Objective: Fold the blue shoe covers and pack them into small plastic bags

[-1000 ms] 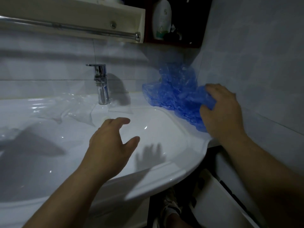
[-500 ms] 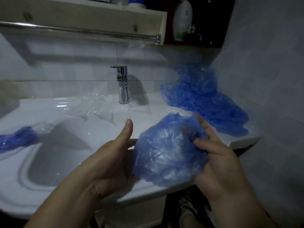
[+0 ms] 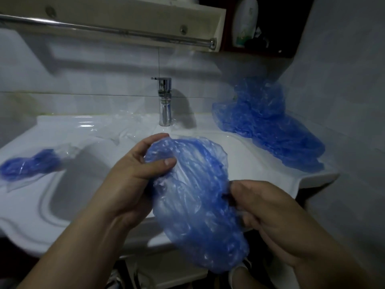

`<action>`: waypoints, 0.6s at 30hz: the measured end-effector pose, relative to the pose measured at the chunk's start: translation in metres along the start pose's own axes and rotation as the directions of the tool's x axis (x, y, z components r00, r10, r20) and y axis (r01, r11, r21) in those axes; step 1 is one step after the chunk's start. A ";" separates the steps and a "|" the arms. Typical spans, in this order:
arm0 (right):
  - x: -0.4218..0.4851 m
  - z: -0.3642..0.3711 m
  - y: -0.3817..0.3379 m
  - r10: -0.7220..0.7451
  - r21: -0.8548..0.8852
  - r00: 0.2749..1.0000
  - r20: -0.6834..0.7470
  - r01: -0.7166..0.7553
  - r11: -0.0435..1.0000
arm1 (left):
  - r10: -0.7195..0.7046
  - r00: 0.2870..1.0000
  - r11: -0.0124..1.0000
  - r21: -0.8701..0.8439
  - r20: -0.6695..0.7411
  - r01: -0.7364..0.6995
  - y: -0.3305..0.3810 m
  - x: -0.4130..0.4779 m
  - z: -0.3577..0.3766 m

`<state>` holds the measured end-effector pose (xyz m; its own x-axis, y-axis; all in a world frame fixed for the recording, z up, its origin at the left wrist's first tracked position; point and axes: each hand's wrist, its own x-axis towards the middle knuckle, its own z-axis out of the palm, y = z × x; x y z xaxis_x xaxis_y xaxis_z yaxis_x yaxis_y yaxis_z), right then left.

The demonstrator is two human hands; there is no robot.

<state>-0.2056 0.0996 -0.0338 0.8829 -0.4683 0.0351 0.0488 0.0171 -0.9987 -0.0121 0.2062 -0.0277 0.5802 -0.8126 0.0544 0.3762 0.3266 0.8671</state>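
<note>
At frame centre, the left hand point(image 3: 133, 176) and right hand point(image 3: 268, 213) grip a crumpled blue shoe cover point(image 3: 195, 203) above the white sink point(image 3: 312, 178).

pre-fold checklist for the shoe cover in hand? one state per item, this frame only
1. Left hand grips the shoe cover: ok, thumb and fingers pinch its upper end.
2. Right hand grips it too: ok, fingers curl into its right edge.
3. Cover lies flat enough to fold: not ok, it hangs crumpled and bulging between the hands.
4. Only one cover is held: cannot tell, the layers are too wrinkled.
5. Clear plastic bags are at hand: ok, they lie on the sink left of the faucet.
6. Pile of shoe covers is out of the way: ok, it sits in the sink's far right corner.
</note>
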 end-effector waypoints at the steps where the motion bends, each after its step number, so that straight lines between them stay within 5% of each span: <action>1: 0.002 0.005 0.001 0.008 0.018 0.999 -0.041 -0.007 1.000 | -0.002 1.000 1.000 0.021 0.007 0.002 -0.001 -0.001 0.002; 4: 0.010 0.016 0.008 0.046 0.080 0.983 -0.175 -0.033 0.996 | -0.003 1.000 0.999 0.039 0.008 0.003 -0.004 0.000 0.001; 8: 0.017 0.016 0.006 -0.023 0.286 0.895 -0.445 0.166 0.944 | -0.125 0.988 0.991 0.060 0.087 0.120 -0.004 -0.004 -0.001; 11: 0.016 0.013 0.001 -0.002 0.382 0.872 -0.489 0.216 0.899 | -0.294 0.937 0.950 0.160 0.187 0.266 -0.006 -0.012 0.002; 18: 0.016 0.001 0.003 0.081 0.431 0.790 -0.607 0.241 0.870 | -0.287 0.953 0.912 0.330 0.093 0.243 0.005 -0.019 -0.011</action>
<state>-0.1913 0.0932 -0.0363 0.4182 -0.9051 -0.0766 0.4566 0.2824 -0.8436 -0.0132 0.2286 -0.0294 0.3776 -0.9136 -0.1511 0.2451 -0.0587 0.9677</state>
